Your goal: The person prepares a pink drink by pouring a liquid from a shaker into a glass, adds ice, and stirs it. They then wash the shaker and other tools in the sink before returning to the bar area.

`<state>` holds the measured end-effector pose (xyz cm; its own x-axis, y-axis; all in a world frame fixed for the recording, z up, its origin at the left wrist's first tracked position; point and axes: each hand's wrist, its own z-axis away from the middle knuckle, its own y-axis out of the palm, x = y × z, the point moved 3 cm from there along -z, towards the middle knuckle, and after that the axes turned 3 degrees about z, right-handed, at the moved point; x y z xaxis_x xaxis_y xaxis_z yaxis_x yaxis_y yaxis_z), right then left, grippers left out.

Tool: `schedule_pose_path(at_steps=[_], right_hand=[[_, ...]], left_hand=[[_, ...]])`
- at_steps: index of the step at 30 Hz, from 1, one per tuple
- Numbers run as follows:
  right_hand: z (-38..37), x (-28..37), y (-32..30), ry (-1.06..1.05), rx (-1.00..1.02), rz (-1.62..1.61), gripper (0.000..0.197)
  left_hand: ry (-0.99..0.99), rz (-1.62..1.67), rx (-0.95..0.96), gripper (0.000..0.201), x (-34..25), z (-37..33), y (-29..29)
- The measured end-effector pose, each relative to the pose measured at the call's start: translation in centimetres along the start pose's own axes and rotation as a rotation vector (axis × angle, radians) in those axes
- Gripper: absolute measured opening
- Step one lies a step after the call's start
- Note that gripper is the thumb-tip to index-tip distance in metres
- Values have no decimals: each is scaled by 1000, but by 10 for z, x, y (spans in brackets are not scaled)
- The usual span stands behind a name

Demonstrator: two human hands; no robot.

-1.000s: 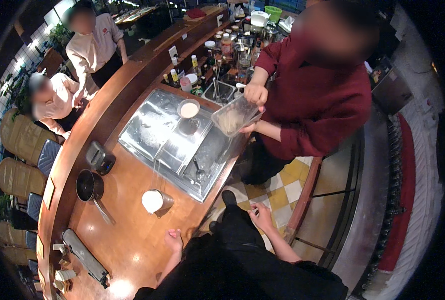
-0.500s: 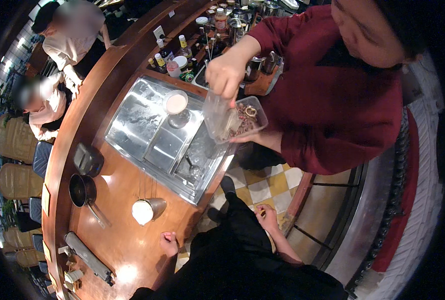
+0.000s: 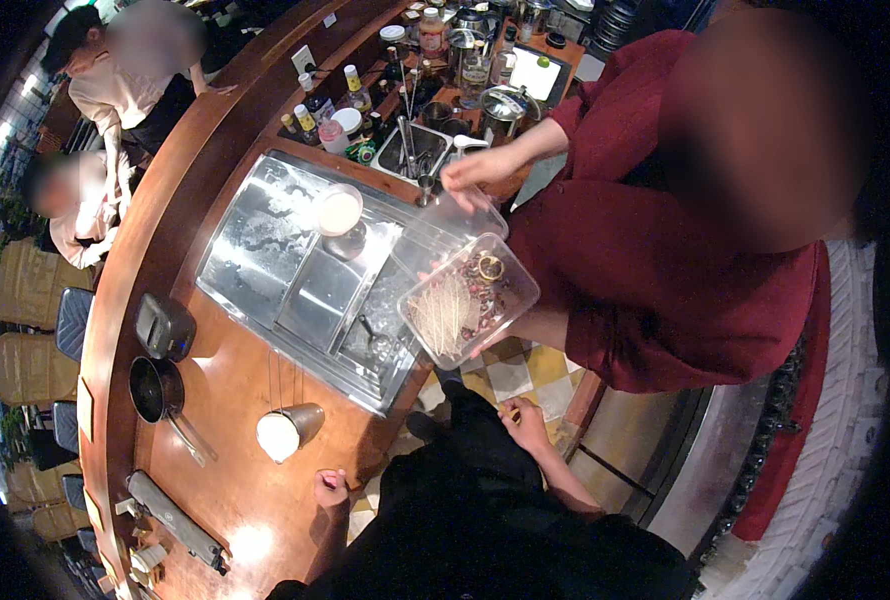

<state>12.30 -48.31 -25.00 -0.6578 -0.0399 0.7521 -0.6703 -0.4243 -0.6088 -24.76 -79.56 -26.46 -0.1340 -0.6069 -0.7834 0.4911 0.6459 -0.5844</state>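
Observation:
My left hand [image 3: 332, 488] hangs over the counter's near edge, its fingers curled in and nothing visible in them. Nearest to it stands a metal cup [image 3: 310, 420] with something white inside. My right hand [image 3: 525, 424] is held in front of my dark clothing, above the checkered floor, fingers loosely bent and apart, empty. Facing me, a person in a dark red top holds a clear plastic box [image 3: 510, 318] with dried citrus slices, reddish dried bits and pale thin pieces. That person's other hand [image 3: 475, 172] holds a clear lid [image 3: 485, 215] beside the box. Neither of my hands touches the box.
A steel sink unit [image 3: 240, 255] carries a tall glass [image 3: 339, 212] with a pale top. On the wooden counter are a dark pan [image 3: 155, 390], a grey appliance [image 3: 165, 325] and a long grey roll [image 3: 177, 522]. Bottles [image 3: 355, 90] crowd the back. Two people lean at the counter's outer side.
The other person has brought the box nearer to me and tilted it, and drawn the lid away from it. My hands have hardly moved; the view has shifted slightly.

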Motion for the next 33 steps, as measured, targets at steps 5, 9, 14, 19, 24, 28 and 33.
schedule_pose_path(at_steps=[5, 9, 14, 19, 24, 28, 33], right_hand=[[-3, -3, 1, 27, 42, -14, 26], [0, -14, -1, 138, 135, 40, 32], [12, -34, -4, 164, 136, 101, 35], [32, -66, 3, 128, 118, 177, 34], [55, -94, 11, 200, 131, 222, 34], [75, -110, 20, 225, 66, 238, 34], [92, -101, 22, 211, 26, 270, 34]], left_hand=[[21, -20, -2, 20, 10, -2, -2], [-24, 17, -12, 21, 5, -2, 0], [-69, 52, -38, 20, 10, -2, 3], [-68, 132, -28, 18, 6, 1, 3], [-58, 41, -13, 17, -2, 2, 2], [-59, 83, 4, 16, 9, 3, 2], [-8, 220, 15, 12, -12, 9, -2]])
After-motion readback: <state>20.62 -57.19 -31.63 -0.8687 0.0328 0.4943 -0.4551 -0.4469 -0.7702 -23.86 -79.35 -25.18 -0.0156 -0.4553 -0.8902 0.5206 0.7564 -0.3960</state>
